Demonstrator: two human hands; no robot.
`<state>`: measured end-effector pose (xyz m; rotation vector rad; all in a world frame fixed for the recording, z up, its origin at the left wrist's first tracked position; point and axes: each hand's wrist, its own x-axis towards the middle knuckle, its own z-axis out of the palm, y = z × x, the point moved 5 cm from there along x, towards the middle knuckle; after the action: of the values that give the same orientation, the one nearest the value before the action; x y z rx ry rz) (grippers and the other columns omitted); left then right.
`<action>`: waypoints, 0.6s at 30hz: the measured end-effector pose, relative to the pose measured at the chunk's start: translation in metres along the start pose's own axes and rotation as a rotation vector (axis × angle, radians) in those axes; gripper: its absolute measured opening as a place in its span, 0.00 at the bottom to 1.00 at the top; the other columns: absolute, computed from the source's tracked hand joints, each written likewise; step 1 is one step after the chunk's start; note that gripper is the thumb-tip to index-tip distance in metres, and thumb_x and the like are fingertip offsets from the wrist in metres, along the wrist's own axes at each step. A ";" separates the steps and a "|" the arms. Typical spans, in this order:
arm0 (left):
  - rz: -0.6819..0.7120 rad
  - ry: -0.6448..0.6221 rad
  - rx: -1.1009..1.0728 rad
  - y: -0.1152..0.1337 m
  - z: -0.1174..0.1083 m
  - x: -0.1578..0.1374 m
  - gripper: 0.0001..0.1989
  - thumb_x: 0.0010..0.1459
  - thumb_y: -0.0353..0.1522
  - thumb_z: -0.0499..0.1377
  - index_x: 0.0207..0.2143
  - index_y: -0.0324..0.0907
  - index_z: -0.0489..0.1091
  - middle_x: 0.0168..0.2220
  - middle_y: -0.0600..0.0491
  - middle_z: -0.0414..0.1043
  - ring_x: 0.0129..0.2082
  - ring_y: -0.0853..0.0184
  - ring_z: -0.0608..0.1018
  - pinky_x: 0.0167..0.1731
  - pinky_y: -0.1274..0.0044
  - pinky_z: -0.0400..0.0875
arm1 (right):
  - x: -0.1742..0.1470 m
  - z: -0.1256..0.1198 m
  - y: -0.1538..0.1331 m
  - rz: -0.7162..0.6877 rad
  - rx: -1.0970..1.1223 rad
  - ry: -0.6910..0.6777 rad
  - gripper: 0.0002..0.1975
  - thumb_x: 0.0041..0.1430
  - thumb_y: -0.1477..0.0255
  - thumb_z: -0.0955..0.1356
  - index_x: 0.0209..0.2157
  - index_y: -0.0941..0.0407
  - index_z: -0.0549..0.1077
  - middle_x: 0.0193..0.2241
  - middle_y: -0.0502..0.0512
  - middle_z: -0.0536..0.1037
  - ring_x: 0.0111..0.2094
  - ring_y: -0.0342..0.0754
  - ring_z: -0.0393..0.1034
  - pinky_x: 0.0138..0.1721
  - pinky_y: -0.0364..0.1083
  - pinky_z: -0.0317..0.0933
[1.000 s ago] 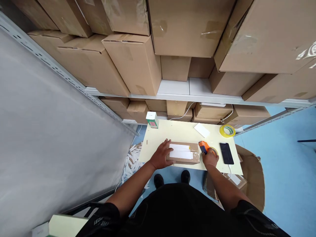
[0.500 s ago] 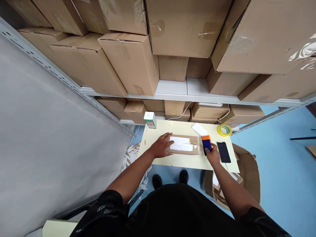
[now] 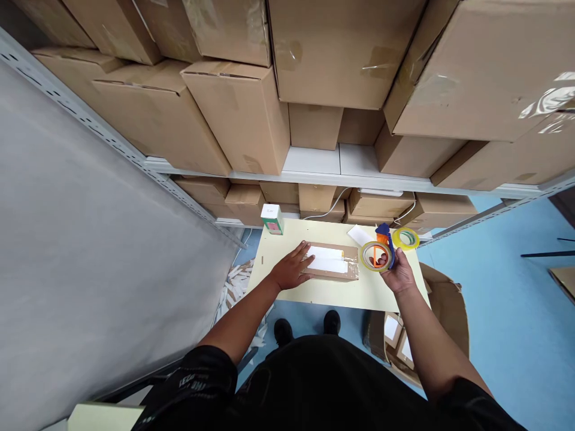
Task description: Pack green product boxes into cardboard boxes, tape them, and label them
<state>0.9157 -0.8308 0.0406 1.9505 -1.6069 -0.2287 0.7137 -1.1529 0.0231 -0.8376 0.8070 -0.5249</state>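
A flat cardboard box (image 3: 352,274) lies on the small cream table (image 3: 305,291), with white labels (image 3: 326,261) on its top and clear tape at its right end. My left hand (image 3: 290,267) rests against the left end of this box, fingers spread. To the right of the box, my right hand (image 3: 399,275) grips a blue and orange tape dispenser (image 3: 384,235) carrying a roll of clear tape, its round side turned toward me. Some of the right fingertips show through the roll's core.
A yellow tape roll (image 3: 414,246) and a white slip (image 3: 358,234) lie at the back right. At the back left stands a small green-and-white box (image 3: 272,226). Shelves of cartons (image 3: 242,120) rise behind the table. An open carton (image 3: 453,323) sits on the floor at right.
My right hand has turned over and lifted the tape dispenser, so its tape roll now shows. The phone is now hidden behind that hand. My left hand stays at the box.
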 end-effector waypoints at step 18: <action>0.006 0.010 -0.047 -0.015 0.001 0.020 0.30 0.64 0.42 0.63 0.65 0.42 0.66 0.74 0.39 0.50 0.75 0.47 0.48 0.72 0.50 0.50 | -0.020 0.107 0.001 -0.128 -0.687 -0.281 0.30 0.45 0.66 0.73 0.52 0.52 0.71 0.42 0.51 0.81 0.43 0.54 0.75 0.45 0.50 0.70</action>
<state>0.9329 -0.8481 0.0359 1.9082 -1.5867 -0.2511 0.7872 -1.0916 0.0745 -1.5669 0.6759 -0.2220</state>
